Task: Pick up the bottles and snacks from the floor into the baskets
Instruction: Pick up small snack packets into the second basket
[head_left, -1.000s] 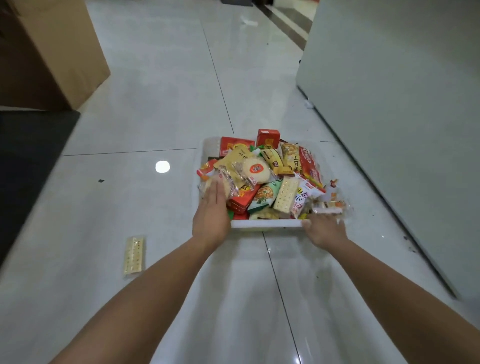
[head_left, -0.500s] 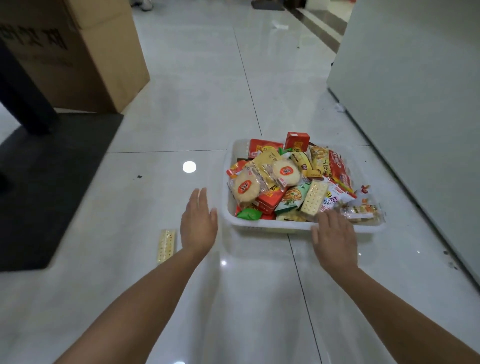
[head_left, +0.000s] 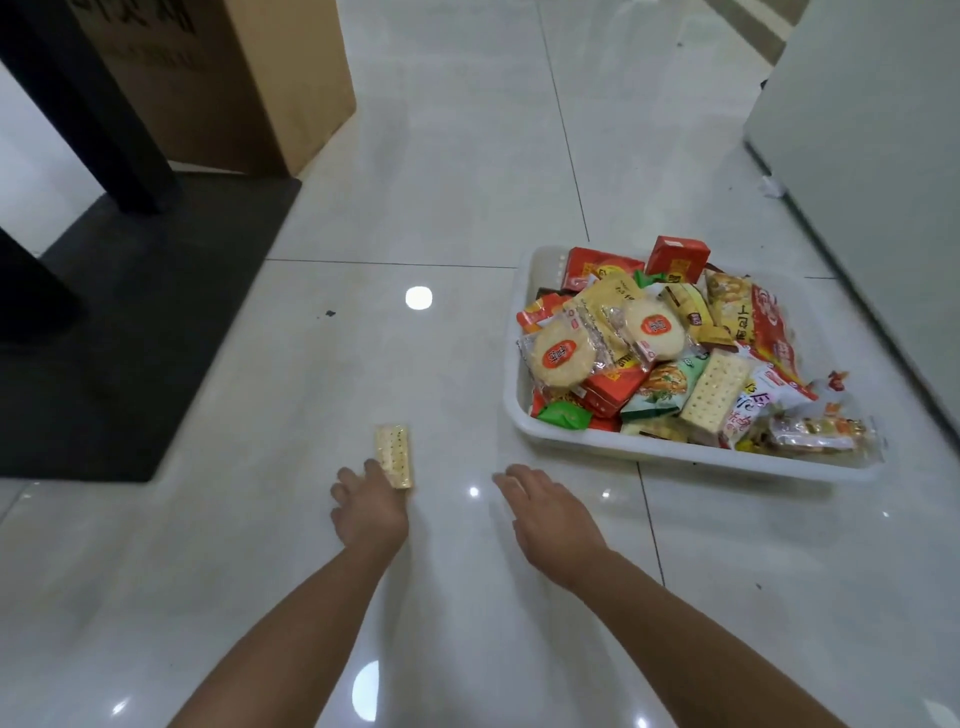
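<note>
A pale cracker packet lies on the glossy floor left of the basket. My left hand reaches down to it, and its fingers close on the packet's near end. The white plastic basket stands on the floor at the right, heaped with snack packets, round rice crackers and red boxes. My right hand hovers over the floor just in front of the basket's near left corner, fingers spread, holding nothing. No bottle shows.
A large cardboard box stands at the back left beside a dark post and a black mat. A grey cabinet wall runs along the right, close behind the basket.
My left hand has moved left from the basket to the cracker packet on the floor. My right hand has left the basket's front rim and moved left. The view has swung left.
</note>
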